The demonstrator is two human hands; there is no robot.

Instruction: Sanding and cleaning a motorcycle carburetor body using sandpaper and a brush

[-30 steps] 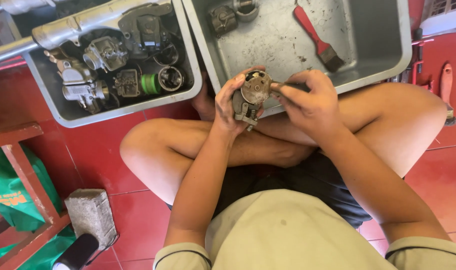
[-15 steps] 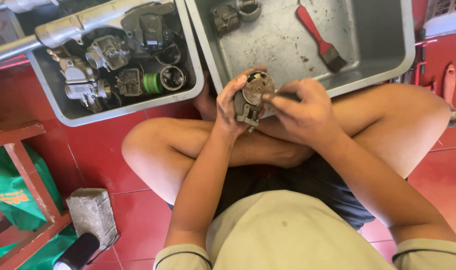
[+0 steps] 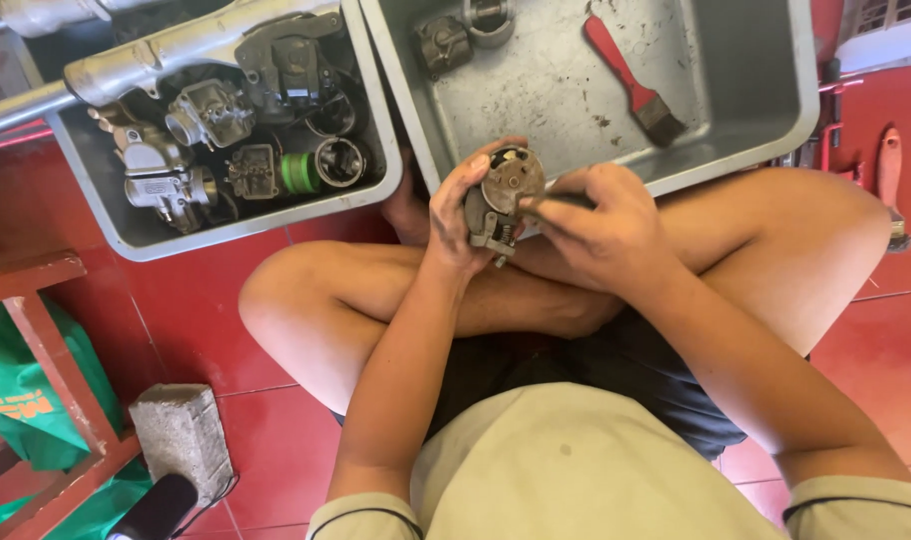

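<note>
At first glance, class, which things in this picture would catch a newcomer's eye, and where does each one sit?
Most striking is the grimy metal carburettor at the centre, gripped by the left hand while the right hand works on it above crossed legs. Behind it, a grey tray holds a red-handled brush. At upper left, a second tray is crowded with metal engine parts, one bright green piece among them.

A grimy round metal carburettor part (image 3: 503,200) sits between the left hand (image 3: 458,215) and right hand (image 3: 598,222), near the grey plastic tub (image 3: 766,80) holding a red-handled brush (image 3: 631,78); a grey tray of engine parts (image 3: 126,225) lies left.
</note>
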